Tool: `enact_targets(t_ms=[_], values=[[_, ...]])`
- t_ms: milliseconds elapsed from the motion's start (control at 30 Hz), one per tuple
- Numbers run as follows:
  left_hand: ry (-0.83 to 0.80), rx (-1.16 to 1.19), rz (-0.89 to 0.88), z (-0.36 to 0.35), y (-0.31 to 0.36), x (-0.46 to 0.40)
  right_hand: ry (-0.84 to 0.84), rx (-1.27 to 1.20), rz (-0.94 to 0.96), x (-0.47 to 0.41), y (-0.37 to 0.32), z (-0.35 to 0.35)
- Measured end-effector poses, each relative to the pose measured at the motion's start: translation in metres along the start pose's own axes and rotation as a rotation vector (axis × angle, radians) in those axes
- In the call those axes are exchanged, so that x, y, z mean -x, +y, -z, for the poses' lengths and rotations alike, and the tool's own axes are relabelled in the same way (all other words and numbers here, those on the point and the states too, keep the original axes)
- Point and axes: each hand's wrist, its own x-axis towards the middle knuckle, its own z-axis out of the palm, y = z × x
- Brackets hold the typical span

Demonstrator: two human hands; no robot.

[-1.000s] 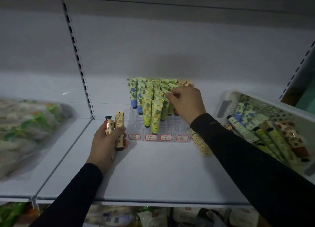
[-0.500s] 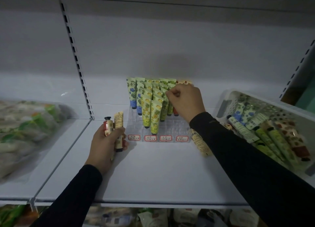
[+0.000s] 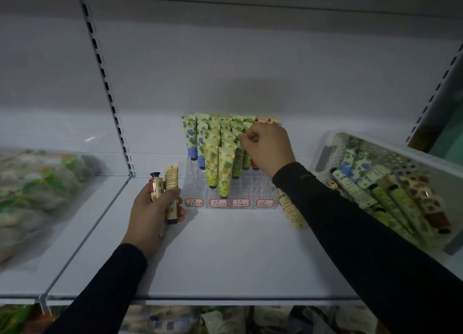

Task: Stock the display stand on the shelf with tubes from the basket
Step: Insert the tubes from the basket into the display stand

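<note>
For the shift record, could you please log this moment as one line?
stage: stocking stand | left hand: holds two tubes | right hand: pinching green tube in stand | basket: tubes remain

This is a shop aisle. A white metal shelf (image 3: 225, 258) with slotted uprights (image 3: 105, 83) carries a clear stand (image 3: 240, 190) at its back, holding rows of printed tubes (image 3: 215, 158) upright, with red-framed price labels (image 3: 218, 203) along the stand's front edge. Left of the stand, on the next bay, lie bagged goods (image 3: 37, 190). Right of the stand sits a white basket (image 3: 330, 153) of more tubes. Below the shelf, further packaged goods (image 3: 225, 321) fill a lower level.
</note>
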Motion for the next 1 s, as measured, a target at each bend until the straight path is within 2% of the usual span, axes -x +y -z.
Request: enact_targets(t_ms=[133, 267, 467, 567, 700, 800, 1000], values=[[-0.004, -0.001, 0.004, 0.001, 0.000, 0.000, -0.024, 0.005, 0.001, 0.002, 0.001, 0.001], [-0.008, -0.012, -0.003, 0.001, 0.000, 0.000, -0.027, -0.105, -0.025, 0.006, 0.005, 0.002], [-0.016, -0.050, -0.029, 0.002, -0.001, 0.000, 0.089, -0.092, -0.041, 0.027, 0.007, 0.015], [-0.030, -0.096, -0.046, 0.003, 0.001, 0.002, 0.095, -0.109, -0.041, 0.044, 0.008, 0.021], [-0.066, -0.164, -0.067, 0.001, 0.005, 0.012, -0.017, -0.197, -0.043, 0.066, 0.007, 0.028], [-0.150, -0.166, -0.023, -0.006, 0.013, 0.023, -0.139, -0.269, -0.069, 0.077, 0.002, 0.032], [-0.379, 0.000, 0.149, -0.034, 0.033, 0.045, -0.424, -0.421, -0.138, 0.087, -0.014, 0.040]])
